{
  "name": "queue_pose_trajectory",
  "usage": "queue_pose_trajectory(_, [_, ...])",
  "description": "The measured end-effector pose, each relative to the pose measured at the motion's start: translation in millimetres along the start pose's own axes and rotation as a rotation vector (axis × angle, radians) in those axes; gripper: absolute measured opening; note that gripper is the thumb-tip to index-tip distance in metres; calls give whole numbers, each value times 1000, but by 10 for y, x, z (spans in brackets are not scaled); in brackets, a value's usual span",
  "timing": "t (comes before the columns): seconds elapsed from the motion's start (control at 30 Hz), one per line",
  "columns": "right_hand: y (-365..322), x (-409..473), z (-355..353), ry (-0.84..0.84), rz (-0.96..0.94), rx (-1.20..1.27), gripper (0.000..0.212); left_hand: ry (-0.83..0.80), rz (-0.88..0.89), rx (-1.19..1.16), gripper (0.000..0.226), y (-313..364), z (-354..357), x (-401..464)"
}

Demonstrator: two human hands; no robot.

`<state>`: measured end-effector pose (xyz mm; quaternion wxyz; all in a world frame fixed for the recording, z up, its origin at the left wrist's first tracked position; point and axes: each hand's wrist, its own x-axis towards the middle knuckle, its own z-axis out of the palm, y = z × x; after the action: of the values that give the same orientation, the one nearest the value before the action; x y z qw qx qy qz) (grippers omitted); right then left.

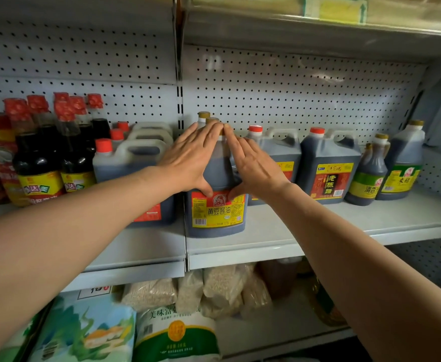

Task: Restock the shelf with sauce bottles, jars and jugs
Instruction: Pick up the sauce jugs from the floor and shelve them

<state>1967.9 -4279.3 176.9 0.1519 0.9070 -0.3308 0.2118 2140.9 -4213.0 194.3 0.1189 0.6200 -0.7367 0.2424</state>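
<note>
Head view: dark plastic soy-sauce jug with red-yellow label point(215, 202) is stood on white metal shelf point(266, 241).
Left hand point(190, 158): spread flat, pressed on jug.
Right hand point(253, 165): spread flat, pressed on jug.

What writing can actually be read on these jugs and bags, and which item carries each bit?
"黄豆酱油": yellow label of the soy sauce jug both hands press.
"老陈醋": vinegar jug.
"清香": small green-label bottle.
"美味富": rice bag below, rest unreadable.
Fine print, barcodes and the left bottles' labels: too blurred.
</note>
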Motion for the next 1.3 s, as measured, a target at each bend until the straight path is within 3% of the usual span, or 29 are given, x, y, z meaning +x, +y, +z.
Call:
queue_pose_trajectory(0.47, [151, 445, 308, 21, 15, -12, 161, 17, -10, -2, 158, -304, 269, 322])
queue_pose_trajectory(1.3, [23, 428, 301, 26, 77, -67, 162, 28, 51, -8, 160, -435, 297, 343])
